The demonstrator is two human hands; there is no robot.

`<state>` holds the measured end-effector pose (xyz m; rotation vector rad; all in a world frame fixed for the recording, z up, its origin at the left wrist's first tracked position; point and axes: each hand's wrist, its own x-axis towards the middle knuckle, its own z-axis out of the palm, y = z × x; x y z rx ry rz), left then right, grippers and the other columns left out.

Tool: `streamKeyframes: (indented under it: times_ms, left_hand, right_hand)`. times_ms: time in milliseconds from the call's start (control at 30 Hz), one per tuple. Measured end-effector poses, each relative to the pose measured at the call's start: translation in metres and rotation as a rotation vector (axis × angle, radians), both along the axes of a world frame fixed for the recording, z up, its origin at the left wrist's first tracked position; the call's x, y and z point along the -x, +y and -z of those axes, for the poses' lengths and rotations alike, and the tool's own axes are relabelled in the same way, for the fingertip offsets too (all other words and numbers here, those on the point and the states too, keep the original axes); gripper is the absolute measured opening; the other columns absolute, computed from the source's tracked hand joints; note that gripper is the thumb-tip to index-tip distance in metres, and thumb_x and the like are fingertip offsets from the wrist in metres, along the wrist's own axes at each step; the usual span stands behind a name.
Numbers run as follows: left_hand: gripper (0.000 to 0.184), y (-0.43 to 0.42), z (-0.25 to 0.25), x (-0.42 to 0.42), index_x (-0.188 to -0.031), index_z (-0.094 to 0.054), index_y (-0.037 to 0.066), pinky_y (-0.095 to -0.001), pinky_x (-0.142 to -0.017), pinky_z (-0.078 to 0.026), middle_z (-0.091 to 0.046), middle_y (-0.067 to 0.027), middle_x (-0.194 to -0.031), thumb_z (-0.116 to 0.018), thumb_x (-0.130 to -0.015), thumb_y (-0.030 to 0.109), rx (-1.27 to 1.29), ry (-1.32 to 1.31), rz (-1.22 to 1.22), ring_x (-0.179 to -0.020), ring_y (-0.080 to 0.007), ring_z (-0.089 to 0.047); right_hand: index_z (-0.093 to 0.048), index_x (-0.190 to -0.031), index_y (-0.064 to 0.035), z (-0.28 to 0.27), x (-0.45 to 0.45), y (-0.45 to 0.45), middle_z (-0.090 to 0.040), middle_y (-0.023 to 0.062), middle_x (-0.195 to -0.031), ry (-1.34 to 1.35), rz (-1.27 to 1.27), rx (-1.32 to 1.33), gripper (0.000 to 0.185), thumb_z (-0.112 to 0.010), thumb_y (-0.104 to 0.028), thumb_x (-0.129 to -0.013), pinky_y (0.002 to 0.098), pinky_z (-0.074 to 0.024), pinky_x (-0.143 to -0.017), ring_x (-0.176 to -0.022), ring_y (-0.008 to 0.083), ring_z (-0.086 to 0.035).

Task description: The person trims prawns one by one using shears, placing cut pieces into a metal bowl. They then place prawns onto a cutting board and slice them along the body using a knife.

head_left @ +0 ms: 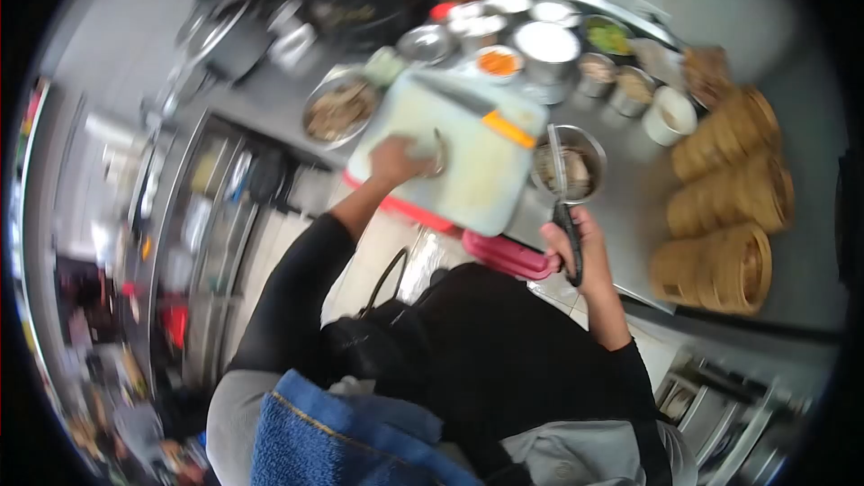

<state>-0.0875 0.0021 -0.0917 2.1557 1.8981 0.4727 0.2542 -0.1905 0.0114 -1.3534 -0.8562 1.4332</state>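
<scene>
My left hand (399, 162) is over the white cutting board (481, 184), its fingers closed at a small, dark, curved piece of food (440, 149); blur hides its kind. In my right hand (589, 247) is a pair of scissors (569, 232) with black handles. Their metal blades point away from me, over a steel bowl (601, 155) that holds greyish pieces. A knife (508, 129) with a yellow handle lies across the board's far right part. Left of the board, another steel bowl (310, 126) is filled with similar greyish-brown pieces.
Several bamboo steamers (711, 265) line the counter's right side. Behind the board stand metal containers (545, 49), a bowl of orange food (499, 60) and a white tub (669, 117). A pink container (508, 256) sits at the near edge. A large dark pot (364, 0) stands far left.
</scene>
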Motion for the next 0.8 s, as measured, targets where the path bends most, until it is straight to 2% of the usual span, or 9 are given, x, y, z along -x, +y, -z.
streamKeyframes:
  times_ms: [100, 167, 367, 433, 467, 500, 567, 633, 800]
  left_hand:
    - [0.054, -0.012, -0.009, 0.002, -0.105, -0.073, 0.015, -0.0580, -0.104, -0.032, -0.070, -0.0083, -0.101, -0.084, -0.063, 0.048, -0.314, 0.072, 0.212, -0.104, -0.0323, -0.063]
    - [0.045, -0.014, -0.030, -0.015, -0.099, -0.072, 0.015, -0.0550, -0.103, -0.036, -0.071, -0.0079, -0.097, -0.081, -0.067, 0.045, 0.185, 0.307, 0.343, -0.103, -0.0330, -0.064]
    - [0.027, 0.011, 0.003, -0.005, -0.086, -0.070, 0.006, -0.0418, -0.075, -0.053, -0.071, -0.0138, -0.086, -0.067, -0.080, 0.031, 0.204, 0.278, 0.105, -0.085, -0.0278, -0.071]
    - [0.027, 0.024, -0.003, 0.001, -0.088, -0.067, 0.002, -0.0432, -0.065, -0.055, -0.066, -0.0081, -0.073, -0.065, -0.084, 0.029, 0.464, -0.575, -0.058, -0.068, -0.0275, -0.067]
    - [0.028, 0.031, -0.006, 0.006, -0.082, -0.061, 0.005, -0.0429, -0.072, -0.055, -0.061, -0.0053, -0.071, -0.061, -0.091, 0.032, 0.659, -0.989, -0.054, -0.073, -0.0239, -0.066]
    - [0.028, 0.027, -0.025, -0.002, -0.082, -0.061, 0.005, -0.0429, -0.072, -0.055, -0.061, -0.0053, -0.071, -0.061, -0.091, 0.032, 0.669, -0.988, -0.038, -0.073, -0.0239, -0.066]
    - [0.032, 0.021, -0.063, -0.023, -0.078, -0.055, 0.011, -0.0427, -0.083, -0.050, -0.065, -0.0119, -0.076, -0.052, -0.095, 0.038, 0.737, -1.635, -0.213, -0.080, -0.0284, -0.066]
    - [0.037, 0.023, -0.070, -0.030, -0.078, -0.052, 0.012, -0.0424, -0.087, -0.048, -0.065, -0.0121, -0.076, -0.047, -0.099, 0.043, 0.805, -1.706, -0.164, -0.084, -0.0288, -0.066]
    - [0.046, 0.006, -0.106, -0.051, -0.088, -0.049, 0.011, -0.0433, -0.097, -0.045, -0.068, -0.0116, -0.084, -0.034, -0.107, 0.051, 0.807, -1.691, -0.014, -0.098, -0.0276, -0.068]
  right_hand:
    - [-0.050, -0.093, -0.0053, -0.010, 0.010, 0.002, -0.059, 0.0029, -0.063, -0.101, -0.106, -0.046, 0.036, -0.082, -0.022, -0.087, 0.0234, -0.0405, -0.040, -0.047, 0.0077, -0.053]
    - [-0.051, -0.093, -0.0052, -0.010, 0.016, 0.004, -0.059, 0.0028, -0.064, -0.108, -0.128, -0.029, 0.037, -0.082, -0.022, -0.086, 0.0232, -0.0410, -0.040, -0.047, 0.0075, -0.053]
    - [-0.052, -0.096, -0.0049, -0.003, 0.027, 0.005, -0.060, 0.0034, -0.064, -0.125, -0.204, -0.007, 0.039, -0.083, -0.026, -0.085, 0.0221, -0.0418, -0.041, -0.048, 0.0074, -0.054]
    - [-0.052, -0.097, -0.0050, -0.001, 0.033, 0.006, -0.060, 0.0036, -0.064, -0.097, -0.217, 0.048, 0.039, -0.083, -0.026, -0.086, 0.0222, -0.0416, -0.041, -0.048, 0.0074, -0.054]
    - [-0.053, -0.098, -0.0053, -0.002, 0.035, 0.008, -0.060, 0.0036, -0.065, -0.129, -0.304, 0.053, 0.039, -0.083, -0.027, -0.086, 0.0226, -0.0412, -0.041, -0.048, 0.0076, -0.054]
    - [-0.053, -0.099, -0.0057, -0.004, 0.036, 0.009, -0.060, 0.0037, -0.065, -0.167, -0.387, 0.058, 0.039, -0.083, -0.027, -0.086, 0.0231, -0.0409, -0.041, -0.048, 0.0077, -0.054]
    - [-0.053, -0.101, -0.0062, -0.010, 0.047, 0.015, -0.059, 0.0029, -0.070, -0.048, -0.424, 0.142, 0.037, -0.080, -0.030, -0.089, 0.0224, -0.0416, -0.044, -0.053, 0.0081, -0.054]
    - [-0.052, -0.100, -0.0061, 0.005, 0.062, 0.022, -0.059, 0.0038, -0.076, 0.308, -0.442, 0.108, 0.037, -0.074, -0.036, -0.094, 0.0235, -0.0447, -0.054, -0.063, 0.0099, -0.056]
    - [-0.052, -0.103, -0.0058, 0.000, 0.078, 0.035, -0.056, 0.0049, -0.078, 0.415, -0.551, 0.134, 0.043, -0.065, -0.046, -0.097, 0.0272, -0.0447, -0.062, -0.070, 0.0140, -0.055]
